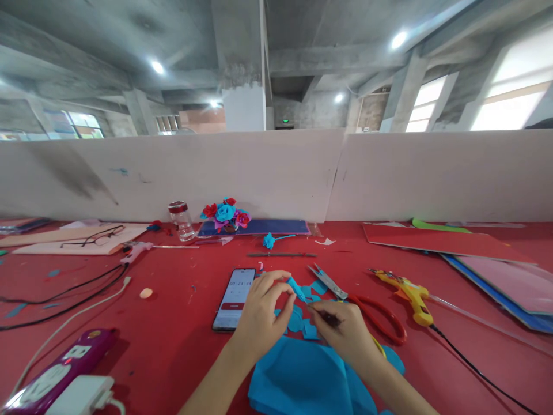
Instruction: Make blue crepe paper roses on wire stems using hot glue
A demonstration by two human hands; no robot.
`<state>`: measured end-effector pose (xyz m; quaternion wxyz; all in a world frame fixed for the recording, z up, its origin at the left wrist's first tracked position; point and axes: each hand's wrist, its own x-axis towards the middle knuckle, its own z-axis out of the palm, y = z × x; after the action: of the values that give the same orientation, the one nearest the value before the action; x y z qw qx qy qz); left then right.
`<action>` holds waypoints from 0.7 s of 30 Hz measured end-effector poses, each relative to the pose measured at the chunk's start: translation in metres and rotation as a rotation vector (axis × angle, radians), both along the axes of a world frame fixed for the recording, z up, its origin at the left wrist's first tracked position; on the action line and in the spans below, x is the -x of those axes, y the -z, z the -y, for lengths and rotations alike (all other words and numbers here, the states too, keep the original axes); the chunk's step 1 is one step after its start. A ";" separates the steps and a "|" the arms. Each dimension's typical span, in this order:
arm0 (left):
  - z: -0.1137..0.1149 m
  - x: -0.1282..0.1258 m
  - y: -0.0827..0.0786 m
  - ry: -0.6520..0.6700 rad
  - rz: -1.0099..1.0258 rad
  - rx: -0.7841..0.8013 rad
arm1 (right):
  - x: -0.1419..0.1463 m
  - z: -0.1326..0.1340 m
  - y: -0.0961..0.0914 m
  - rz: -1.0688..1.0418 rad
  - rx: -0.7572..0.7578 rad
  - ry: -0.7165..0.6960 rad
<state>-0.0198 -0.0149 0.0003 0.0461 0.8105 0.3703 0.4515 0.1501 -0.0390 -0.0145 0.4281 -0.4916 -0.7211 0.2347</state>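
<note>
My left hand (268, 300) is closed in a pinch on a small rolled piece of blue paper (295, 287). Close beside it, my right hand (343, 324) is wrapped round a thin dark tool (330, 318), whose tip points toward the blue piece; its exact kind is hidden by my fingers. Cut blue paper pieces (295, 320) lie scattered beneath both hands. A stack of blue paper (302, 372) rests nearer to me, partly under my right forearm. Scissors with red handles (382, 314) lie with blades apart, just beyond my right hand.
A phone (233, 305) running a timer lies left of my hand. Yellow glue gun (408, 293) at right, pink glue gun (138, 251) and purple power strip (64, 366) at left. Farther back are a blue paper flower (269, 240), a rod (281, 255), a bouquet (225, 213) and a glass bottle (181, 222).
</note>
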 end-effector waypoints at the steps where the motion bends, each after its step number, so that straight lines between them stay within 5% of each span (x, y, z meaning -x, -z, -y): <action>1: 0.000 0.000 0.000 -0.004 0.001 0.000 | 0.000 0.000 0.001 0.008 -0.010 0.008; 21: -0.002 0.002 0.002 -0.016 -0.068 -0.040 | 0.004 0.002 0.001 0.083 -0.056 0.024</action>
<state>-0.0218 -0.0129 -0.0017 0.0136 0.8232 0.3688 0.4315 0.1464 -0.0414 -0.0153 0.4143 -0.4974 -0.7384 0.1889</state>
